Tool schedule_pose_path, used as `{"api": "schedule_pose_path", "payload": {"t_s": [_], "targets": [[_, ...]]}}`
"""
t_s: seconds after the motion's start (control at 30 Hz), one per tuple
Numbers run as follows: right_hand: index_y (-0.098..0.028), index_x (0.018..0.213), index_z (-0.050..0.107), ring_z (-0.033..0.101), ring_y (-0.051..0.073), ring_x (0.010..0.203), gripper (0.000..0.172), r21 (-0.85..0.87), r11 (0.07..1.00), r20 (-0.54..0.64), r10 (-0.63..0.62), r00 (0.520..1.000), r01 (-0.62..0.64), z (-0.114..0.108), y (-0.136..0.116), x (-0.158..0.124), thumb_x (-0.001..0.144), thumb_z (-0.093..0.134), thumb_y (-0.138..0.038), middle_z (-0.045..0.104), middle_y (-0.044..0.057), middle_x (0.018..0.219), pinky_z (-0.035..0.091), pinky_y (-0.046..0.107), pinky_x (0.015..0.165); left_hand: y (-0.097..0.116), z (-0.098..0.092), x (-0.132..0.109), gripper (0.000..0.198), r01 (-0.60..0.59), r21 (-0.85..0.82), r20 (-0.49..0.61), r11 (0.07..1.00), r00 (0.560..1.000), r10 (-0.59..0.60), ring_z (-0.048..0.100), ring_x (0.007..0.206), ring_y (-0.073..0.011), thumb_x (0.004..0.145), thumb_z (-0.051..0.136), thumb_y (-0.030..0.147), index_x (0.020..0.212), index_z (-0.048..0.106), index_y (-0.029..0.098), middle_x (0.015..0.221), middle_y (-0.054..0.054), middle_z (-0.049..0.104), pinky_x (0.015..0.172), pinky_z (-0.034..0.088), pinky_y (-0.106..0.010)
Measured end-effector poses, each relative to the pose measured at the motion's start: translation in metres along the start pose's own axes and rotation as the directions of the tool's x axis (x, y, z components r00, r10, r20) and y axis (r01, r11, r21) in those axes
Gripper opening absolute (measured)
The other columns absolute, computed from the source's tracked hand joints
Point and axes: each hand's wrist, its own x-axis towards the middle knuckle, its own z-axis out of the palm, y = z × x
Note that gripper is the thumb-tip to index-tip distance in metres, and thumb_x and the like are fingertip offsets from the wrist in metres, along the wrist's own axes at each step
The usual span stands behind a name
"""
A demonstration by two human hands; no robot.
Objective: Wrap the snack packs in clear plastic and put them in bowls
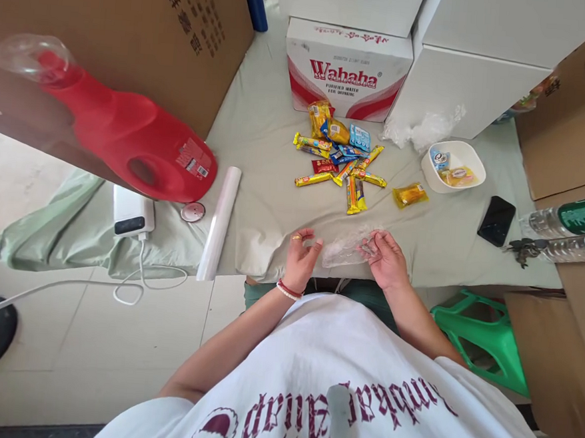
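Note:
My right hand pinches a clear, crinkled piece of plastic that looks like a bag over the front edge of the table. My left hand, with a gold ring and bracelets, is just left of the plastic; its thumb stands apart from its curled fingers and nothing shows in it. Beyond my hands lies a pile of small yellow, blue and red wrapped snacks. One yellow wrapped snack sits apart on the right. A white bowl holds a few more packets.
A plastic wrap roll, red jug and white power bank with a cable are on the left. At the back stand a Wahaba box and crumpled plastic. A black phone and bottles lie right; a green stool stands below.

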Motion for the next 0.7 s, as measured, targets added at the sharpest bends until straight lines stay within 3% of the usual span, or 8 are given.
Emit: {"api": "schedule_pose_path", "payload": {"t_s": [0.1, 0.17, 0.23, 0.3, 0.4, 0.47, 0.6, 0.7], "targets": [[-0.026, 0.085, 0.064, 0.063, 0.016, 0.079, 0.036, 0.019, 1.000, 0.039, -0.003, 0.999, 0.002, 0.006, -0.002, -0.002, 0.073, 0.090, -0.047, 0.046, -0.006, 0.064, 0.060, 0.033, 0.081, 0.002, 0.008, -0.003, 0.058, -0.156, 0.183, 0.090, 0.971, 0.986, 0.141, 0.061, 0.109, -0.0236, 0.067, 0.088, 0.042, 0.116, 0.064, 0.023, 0.124, -0.009, 0.062, 0.084, 0.052, -0.033], [-0.025, 0.085, 0.065, 0.063, 0.015, 0.078, 0.035, 0.021, 1.000, 0.064, -0.004, 0.998, 0.002, 0.009, -0.002, -0.002, 0.073, 0.090, -0.047, 0.047, -0.006, 0.064, 0.060, 0.033, 0.082, -0.001, 0.011, 0.000, 0.046, -0.166, 0.294, 0.147, 0.941, 0.981, 0.127, 0.063, 0.092, -0.0210, 0.065, 0.090, 0.036, 0.104, 0.069, 0.023, 0.107, -0.007, 0.067, 0.080, 0.051, -0.033], [-0.024, 0.086, 0.066, 0.063, 0.014, 0.076, 0.035, 0.022, 1.000, 0.072, -0.014, 0.997, 0.012, 0.009, -0.004, -0.002, 0.072, 0.090, -0.046, 0.048, -0.006, 0.064, 0.060, 0.030, 0.079, -0.007, 0.010, 0.005, 0.026, -0.101, 0.319, 0.163, 0.942, 0.985, 0.051, 0.060, 0.077, -0.0179, 0.069, 0.085, 0.034, 0.087, 0.070, 0.022, 0.087, -0.004, 0.067, 0.074, 0.049, -0.032], [-0.024, 0.087, 0.067, 0.062, 0.012, 0.072, 0.036, 0.021, 0.999, 0.042, -0.041, 0.998, 0.041, 0.005, -0.006, 0.000, 0.072, 0.091, -0.046, 0.050, -0.006, 0.066, 0.060, 0.026, 0.073, -0.014, 0.004, 0.010, 0.021, -0.008, 0.221, 0.124, 0.975, 0.992, -0.020, 0.058, 0.070, -0.0159, 0.073, 0.080, 0.037, 0.079, 0.069, 0.021, 0.076, -0.002, 0.065, 0.069, 0.047, -0.030], [-0.024, 0.089, 0.066, 0.061, 0.009, 0.064, 0.039, -0.001, 0.996, -0.049, -0.094, 0.994, 0.094, -0.007, -0.009, 0.004, 0.071, 0.092, -0.048, 0.055, -0.007, 0.070, 0.054, 0.019, 0.058, -0.022, -0.009, 0.014, 0.031, 0.077, 0.024, -0.006, 0.997, 0.997, -0.077, 0.055, 0.064, -0.0130, 0.075, 0.075, 0.049, 0.083, 0.065, 0.020, 0.072, 0.001, 0.062, 0.063, 0.045, -0.027], [-0.024, 0.089, 0.064, 0.061, 0.008, 0.061, 0.041, -0.026, 0.994, -0.115, -0.112, 0.987, 0.110, -0.016, -0.011, 0.008, 0.071, 0.091, -0.049, 0.056, -0.007, 0.070, 0.052, 0.018, 0.053, -0.025, -0.019, 0.014, 0.037, 0.095, -0.013, -0.053, 0.995, 0.994, -0.096, 0.052, 0.061, -0.0116, 0.077, 0.071, 0.055, 0.085, 0.060, 0.021, 0.071, 0.002, 0.059, 0.060, 0.045, -0.026], [-0.023, 0.087, 0.064, 0.065, 0.009, 0.059, 0.046, -0.037, 0.995, -0.190, -0.099, 0.977, 0.094, -0.025, -0.016, 0.014, 0.066, 0.094, -0.050, 0.062, -0.007, 0.069, 0.054, 0.018, 0.051, -0.025, -0.041, 0.006, 0.035, 0.112, 0.031, -0.064, 0.993, 0.992, -0.110, 0.052, 0.060, -0.0125, 0.075, 0.072, 0.051, 0.083, 0.058, 0.021, 0.071, 0.001, 0.057, 0.056, 0.044, -0.026], [-0.022, 0.087, 0.066, 0.067, 0.011, 0.059, 0.048, -0.061, 0.997, -0.189, -0.061, 0.980, 0.051, -0.020, -0.024, 0.014, 0.063, 0.095, -0.051, 0.070, -0.002, 0.072, 0.051, 0.016, 0.045, -0.018, -0.053, -0.008, 0.024, -0.068, 0.288, -0.136, 0.955, 0.985, 0.110, 0.056, 0.070, -0.0151, 0.077, 0.073, 0.039, 0.086, 0.060, 0.021, 0.083, -0.002, 0.060, 0.063, 0.047, -0.029]]}}
